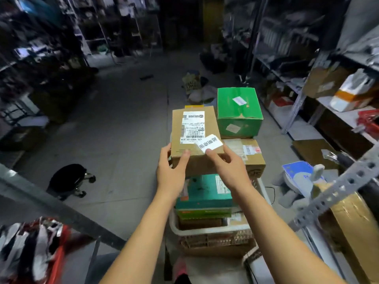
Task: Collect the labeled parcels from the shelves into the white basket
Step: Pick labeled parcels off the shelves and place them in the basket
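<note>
Head view, dim storeroom aisle, shelving on both sides.

- Brown cardboard parcel (194, 140): held level above the heaped white basket (205, 231), over its far left part. A printed shipping label (192, 127) lies on its top face, text turned away from the viewer.
- Left hand (172, 173): grips the parcel's near left corner, thumb lying on the top face, fingers curled round the left side.
- Right hand (227, 167): at the parcel's near right corner, thumb and forefinger pinching the near edge of a small white sticker (209, 143) with black characters. The sticker lies skewed on the top face, overlapping the shipping label's near right corner.
- Basket contents: green carton (238, 111) on top at the far right, just beside the held parcel; under it a second brown box (250, 154) with a barcode label; a teal box (203, 191) at the near side under the wrists, with flatter boxes stacked beneath it. The load rises above the rim.
- Surroundings: black wheeled stool (67, 177) on the concrete floor to the left; right-hand metal shelves (348, 117) carry cartons and bags, blurred.
</note>
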